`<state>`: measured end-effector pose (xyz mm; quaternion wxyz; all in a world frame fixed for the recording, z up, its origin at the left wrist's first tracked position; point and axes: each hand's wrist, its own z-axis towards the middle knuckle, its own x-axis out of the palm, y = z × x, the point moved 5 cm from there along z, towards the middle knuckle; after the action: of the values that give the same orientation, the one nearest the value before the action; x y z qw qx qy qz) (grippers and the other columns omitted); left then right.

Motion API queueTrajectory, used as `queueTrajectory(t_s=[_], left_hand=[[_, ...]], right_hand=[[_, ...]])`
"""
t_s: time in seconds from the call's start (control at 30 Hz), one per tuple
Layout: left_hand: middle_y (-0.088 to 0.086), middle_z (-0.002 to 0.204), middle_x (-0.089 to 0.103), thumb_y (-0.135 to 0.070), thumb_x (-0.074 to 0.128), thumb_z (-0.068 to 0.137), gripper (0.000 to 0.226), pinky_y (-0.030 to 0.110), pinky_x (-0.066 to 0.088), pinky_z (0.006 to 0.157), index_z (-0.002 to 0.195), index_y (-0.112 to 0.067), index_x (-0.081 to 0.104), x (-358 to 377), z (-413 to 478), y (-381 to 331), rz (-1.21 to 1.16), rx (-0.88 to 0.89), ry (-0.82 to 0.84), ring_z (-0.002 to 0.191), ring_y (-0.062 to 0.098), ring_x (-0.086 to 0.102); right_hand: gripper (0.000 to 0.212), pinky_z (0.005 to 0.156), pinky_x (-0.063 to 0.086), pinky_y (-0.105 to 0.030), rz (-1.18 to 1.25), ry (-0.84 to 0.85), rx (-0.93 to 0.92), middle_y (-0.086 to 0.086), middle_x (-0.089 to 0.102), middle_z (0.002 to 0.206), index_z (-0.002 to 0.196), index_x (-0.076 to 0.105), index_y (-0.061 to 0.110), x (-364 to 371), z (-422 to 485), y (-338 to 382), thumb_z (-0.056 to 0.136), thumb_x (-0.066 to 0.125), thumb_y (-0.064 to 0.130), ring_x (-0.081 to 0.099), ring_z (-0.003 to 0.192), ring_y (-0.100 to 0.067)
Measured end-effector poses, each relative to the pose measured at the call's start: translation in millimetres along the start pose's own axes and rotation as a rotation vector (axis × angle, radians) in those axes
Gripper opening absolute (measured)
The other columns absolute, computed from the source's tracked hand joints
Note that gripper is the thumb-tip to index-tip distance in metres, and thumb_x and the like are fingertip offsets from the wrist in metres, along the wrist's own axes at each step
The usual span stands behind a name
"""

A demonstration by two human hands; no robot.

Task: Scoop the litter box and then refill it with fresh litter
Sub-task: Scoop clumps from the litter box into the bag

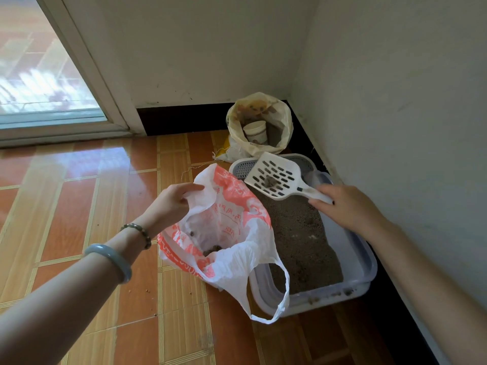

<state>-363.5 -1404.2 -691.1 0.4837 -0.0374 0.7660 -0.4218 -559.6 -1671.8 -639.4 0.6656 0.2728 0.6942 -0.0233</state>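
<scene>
scoop [274, 177] over litter [297, 233], handle in right fingers [329, 189]

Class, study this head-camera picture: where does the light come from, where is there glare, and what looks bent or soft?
Head view: daylight enters through the glass door, and the scene outside it is washed out and soft; it throws a bright glare on the glossy floor tiles; the wide lens bows the door frame; the scoop and the plastic bag are sharp.

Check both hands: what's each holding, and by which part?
Left hand pinches the plastic bag at its top rim. Right hand grips the scoop by the end of its handle; a clump lies on the slotted blade.
</scene>
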Motion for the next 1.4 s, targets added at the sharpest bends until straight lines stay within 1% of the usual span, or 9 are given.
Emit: queueTrajectory(t_s=[0.17, 0.3, 0.57, 0.73, 0.83, 0.93, 1.07, 1.2, 1.4], left_hand=[[0.008, 0.132, 0.053, 0.012, 0.033, 0.089, 0.055, 0.012, 0.037, 0.039, 0.123, -0.022, 0.059, 1, 2, 7, -0.024, -0.006, -0.001, 0.057, 0.007, 0.051], [0.006, 0.126, 0.056, 0.009, 0.034, 0.090, 0.052, 0.016, 0.045, 0.046, 0.123, -0.024, 0.056, 2, 4, 11, -0.009, 0.004, 0.014, 0.068, 0.012, 0.058], [0.004, 0.133, 0.054, 0.011, 0.035, 0.091, 0.049, 0.020, 0.048, 0.083, 0.126, -0.016, 0.056, -3, 0, 8, -0.014, 0.043, -0.035, 0.120, 0.023, 0.051], [0.005, 0.133, 0.054, 0.010, 0.036, 0.091, 0.049, 0.016, 0.051, 0.069, 0.125, -0.020, 0.056, -4, 1, 13, -0.022, 0.040, -0.035, 0.107, 0.019, 0.057], [0.003, 0.133, 0.053, 0.006, 0.036, 0.093, 0.048, 0.020, 0.053, 0.052, 0.123, -0.025, 0.057, -4, 2, 16, -0.030, 0.042, -0.019, 0.080, 0.014, 0.062], [0.003, 0.133, 0.054, 0.005, 0.037, 0.093, 0.047, 0.032, 0.058, 0.064, 0.120, -0.028, 0.057, -4, 3, 16, -0.029, 0.045, -0.026, 0.083, 0.011, 0.061], [0.002, 0.132, 0.053, 0.006, 0.038, 0.093, 0.047, 0.014, 0.052, 0.056, 0.122, -0.024, 0.057, -4, 3, 14, -0.024, 0.037, -0.030, 0.091, 0.015, 0.060], [0.004, 0.132, 0.054, 0.006, 0.037, 0.093, 0.046, 0.013, 0.052, 0.059, 0.123, -0.023, 0.058, -3, 3, 12, -0.019, 0.055, -0.035, 0.097, 0.015, 0.056], [0.009, 0.133, 0.053, 0.005, 0.035, 0.094, 0.046, 0.007, 0.046, 0.051, 0.127, -0.021, 0.053, -4, 0, 10, 0.064, 0.073, -0.074, 0.089, 0.019, 0.060]], right_hand=[[0.023, 0.057, 0.040, -0.028, -0.214, -0.199, -0.202, -0.002, 0.059, 0.082, 0.099, 0.063, 0.020, -19, -4, 53, 0.087, 0.058, 0.039, 0.055, 0.073, -0.021], [0.018, 0.057, 0.038, -0.028, -0.414, -0.377, -0.396, -0.004, 0.056, 0.061, 0.084, 0.069, 0.017, -14, -9, 84, 0.071, 0.076, 0.027, 0.055, 0.057, -0.025], [0.016, 0.066, 0.036, -0.036, -0.594, -0.532, -0.555, -0.006, 0.060, 0.066, 0.094, 0.070, 0.015, 6, -12, 108, 0.079, 0.066, 0.014, 0.053, 0.064, -0.026], [0.017, 0.068, 0.032, -0.037, -0.573, -0.640, -0.581, -0.006, 0.058, 0.064, 0.096, 0.071, 0.013, 3, -8, 103, 0.081, 0.065, 0.006, 0.051, 0.063, -0.027], [0.018, 0.070, 0.034, -0.037, -0.567, -0.630, -0.613, -0.005, 0.058, 0.064, 0.098, 0.071, 0.014, 6, -8, 95, 0.082, 0.067, 0.007, 0.052, 0.064, -0.026], [0.019, 0.071, 0.035, -0.037, -0.571, -0.626, -0.615, -0.005, 0.059, 0.067, 0.103, 0.070, 0.014, 6, -10, 90, 0.084, 0.065, 0.009, 0.053, 0.065, -0.026], [0.018, 0.073, 0.036, -0.037, -0.579, -0.661, -0.633, -0.005, 0.061, 0.067, 0.101, 0.071, 0.013, 7, -11, 90, 0.085, 0.065, 0.009, 0.055, 0.065, -0.025], [0.020, 0.072, 0.035, -0.037, -0.560, -0.618, -0.595, -0.005, 0.060, 0.067, 0.101, 0.070, 0.013, 8, -9, 86, 0.081, 0.067, 0.010, 0.054, 0.065, -0.025], [0.022, 0.069, 0.048, -0.037, -0.123, -0.327, -0.302, -0.003, 0.060, 0.067, 0.095, 0.072, 0.021, -1, 0, 61, 0.073, 0.073, 0.020, 0.058, 0.065, -0.024]])
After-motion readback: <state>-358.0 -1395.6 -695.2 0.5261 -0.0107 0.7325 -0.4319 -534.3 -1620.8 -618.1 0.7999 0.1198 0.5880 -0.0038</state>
